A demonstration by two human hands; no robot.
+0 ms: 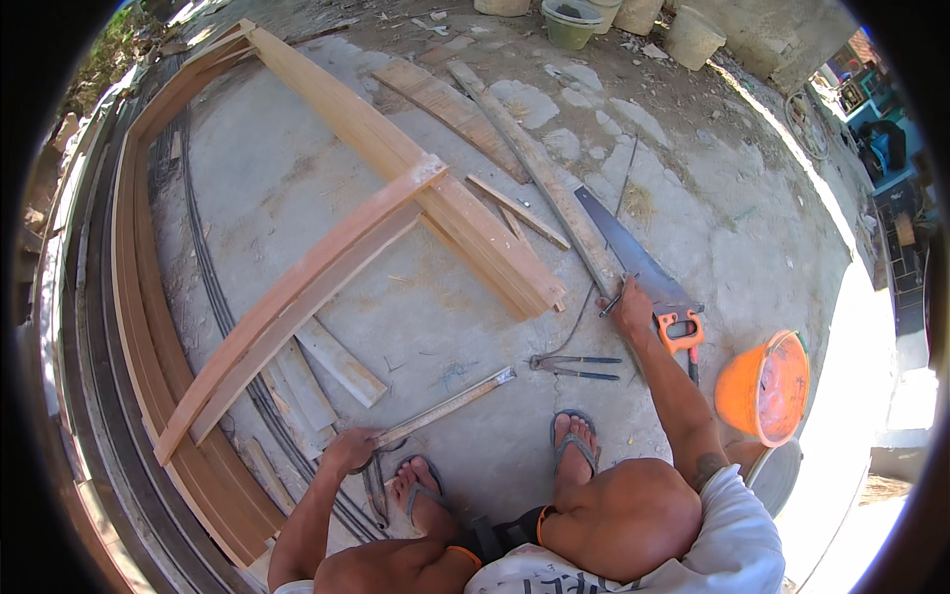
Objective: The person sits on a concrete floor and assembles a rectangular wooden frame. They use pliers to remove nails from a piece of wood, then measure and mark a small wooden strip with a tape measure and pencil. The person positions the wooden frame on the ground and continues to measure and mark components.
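Observation:
At the lower left, my left hand (348,451) is closed around the near end of a narrow, pale wooden strip (450,404). A dark metal tool (375,495) lies just beside that hand, partly hidden by it. My right hand (632,305) reaches forward, its fingers closed on a small dark metal piece (611,303), whose kind I cannot make out. Those fingers are at the near end of a long weathered board (544,178). Right beside them lies a handsaw (633,252) with an orange handle, overlapping a hammer (694,364). Pincers (576,366) rest on the concrete between my hands.
A large wooden frame (307,287) spans the left side, alongside stacked long beams (99,346) and thin rods (203,247). Offcuts (341,361) lie beneath it. An orange bucket (735,381) stands at right. Several more buckets (571,27) line the far edge.

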